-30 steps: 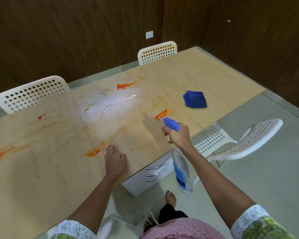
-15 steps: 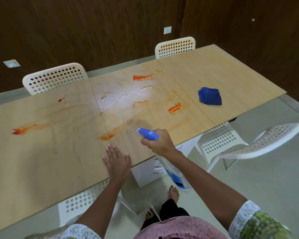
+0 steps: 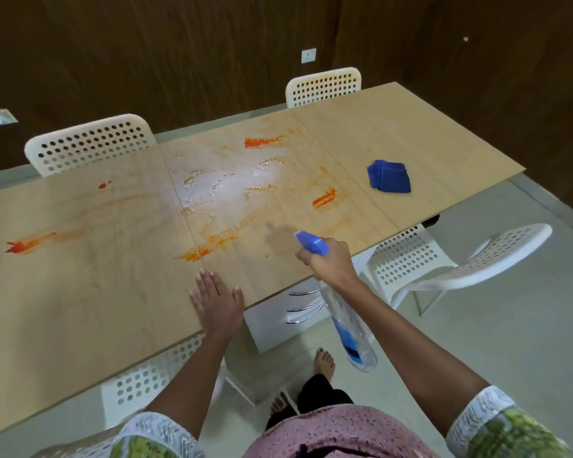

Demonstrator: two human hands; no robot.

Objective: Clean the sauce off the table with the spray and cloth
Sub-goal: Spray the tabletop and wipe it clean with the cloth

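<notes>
My right hand [image 3: 328, 263] grips a clear spray bottle [image 3: 348, 320] by its blue trigger head, held over the near table edge with the nozzle pointing left over the wood. My left hand [image 3: 217, 300] rests flat on the light wooden table [image 3: 80, 292], fingers straight. Orange-red sauce smears [image 3: 325, 199] streak the tabletop: one at the far middle, one near the centre right, one by the seam in front of my left hand, one at the far left. A wet, shiny sprayed patch [image 3: 232, 190] covers the table's middle. A folded blue cloth [image 3: 389, 176] lies at the right.
White perforated chairs stand around the table: two at the far side [image 3: 90, 143], one at the right [image 3: 470, 259], one under the near edge [image 3: 149, 378]. A white drawer unit [image 3: 278, 322] sits beneath the table. My bare feet are on the pale floor.
The spray bottle in my right hand has shifted back toward the right along the near edge. My left hand stays flat on the table. The view has swung left.
</notes>
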